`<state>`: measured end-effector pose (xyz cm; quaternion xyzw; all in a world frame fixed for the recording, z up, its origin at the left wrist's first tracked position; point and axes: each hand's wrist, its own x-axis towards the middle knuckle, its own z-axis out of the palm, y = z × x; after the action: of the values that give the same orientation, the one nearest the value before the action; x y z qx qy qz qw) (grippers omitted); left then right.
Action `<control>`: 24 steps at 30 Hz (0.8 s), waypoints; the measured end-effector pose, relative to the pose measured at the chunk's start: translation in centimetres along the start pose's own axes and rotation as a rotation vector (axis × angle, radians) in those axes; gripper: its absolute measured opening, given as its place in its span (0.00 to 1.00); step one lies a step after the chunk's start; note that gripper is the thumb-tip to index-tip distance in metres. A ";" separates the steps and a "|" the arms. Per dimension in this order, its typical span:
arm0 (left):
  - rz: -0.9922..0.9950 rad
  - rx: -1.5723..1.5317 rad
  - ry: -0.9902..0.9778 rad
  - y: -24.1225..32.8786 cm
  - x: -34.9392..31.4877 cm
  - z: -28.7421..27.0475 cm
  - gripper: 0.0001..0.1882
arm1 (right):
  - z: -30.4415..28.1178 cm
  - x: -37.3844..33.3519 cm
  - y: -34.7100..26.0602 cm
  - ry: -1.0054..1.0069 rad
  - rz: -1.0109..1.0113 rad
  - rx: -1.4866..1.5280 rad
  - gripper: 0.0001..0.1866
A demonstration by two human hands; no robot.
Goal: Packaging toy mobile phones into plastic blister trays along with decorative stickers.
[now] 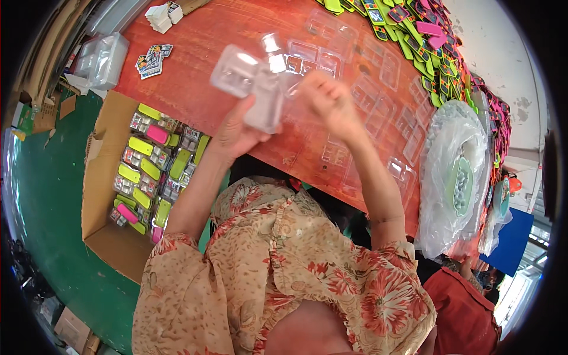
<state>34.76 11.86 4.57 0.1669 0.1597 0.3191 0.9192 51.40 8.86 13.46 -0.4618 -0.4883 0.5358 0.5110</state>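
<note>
While in half-closed left hand, transparent package lengthwise forward, right hand half-curled, load unclear.

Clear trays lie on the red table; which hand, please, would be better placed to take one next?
Probably the right hand: it is closer to most of those trays, though blur hides whether it holds anything, while the left hand grips clear packaging.
</note>
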 end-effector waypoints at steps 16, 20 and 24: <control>0.274 0.266 0.144 4.5 -1.9 1.1 0.32 | 3.5 -1.9 -0.5 -0.091 -0.376 -0.985 0.14; 0.225 0.142 0.174 2.5 -0.5 2.1 0.31 | 4.2 1.7 1.2 -0.269 -0.367 -0.846 0.10; 0.111 0.097 -0.031 3.8 -0.5 0.9 0.32 | 2.7 3.9 1.0 -0.504 -0.081 -0.325 0.06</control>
<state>32.68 14.15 7.00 0.2249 0.1515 0.3588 0.8932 48.45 12.65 12.73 -0.3702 -0.6970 0.5277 0.3142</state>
